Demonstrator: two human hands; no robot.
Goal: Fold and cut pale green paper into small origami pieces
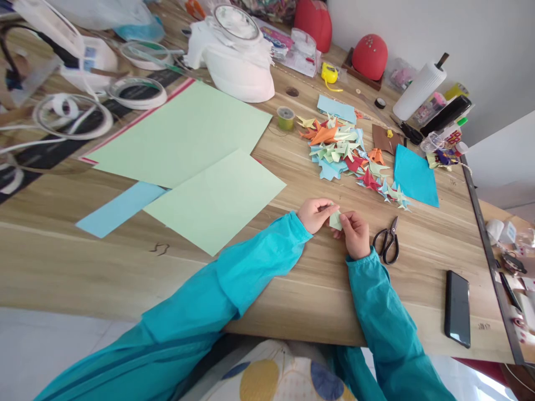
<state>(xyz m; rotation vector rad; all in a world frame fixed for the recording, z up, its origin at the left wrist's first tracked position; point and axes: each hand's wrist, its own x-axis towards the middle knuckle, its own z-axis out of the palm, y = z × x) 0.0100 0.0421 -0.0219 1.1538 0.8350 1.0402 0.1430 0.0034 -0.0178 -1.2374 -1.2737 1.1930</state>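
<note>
Between my two hands is a small folded piece of pale green paper (335, 218), held just above the wooden table. My left hand (314, 215) pinches its left edge between thumb and fingers. On the other side, my right hand (355, 231) grips the right edge, fingers closed. Black-handled scissors (388, 242) lie right beside my right hand. Beyond the hands spreads a pile of folded paper cranes (334, 147) in orange, green, blue and red. Large pale green sheets (217, 200) lie to the left, over a blue paper strip (121, 209).
A black phone (457, 308) lies near the table's right front. Bright blue paper (416, 175) is right of the cranes. A thread spool (286, 118), a yellow tape measure (330, 74) and a white hat-like form (238, 67) stand farther back. Coiled white cords (71, 120) occupy the left.
</note>
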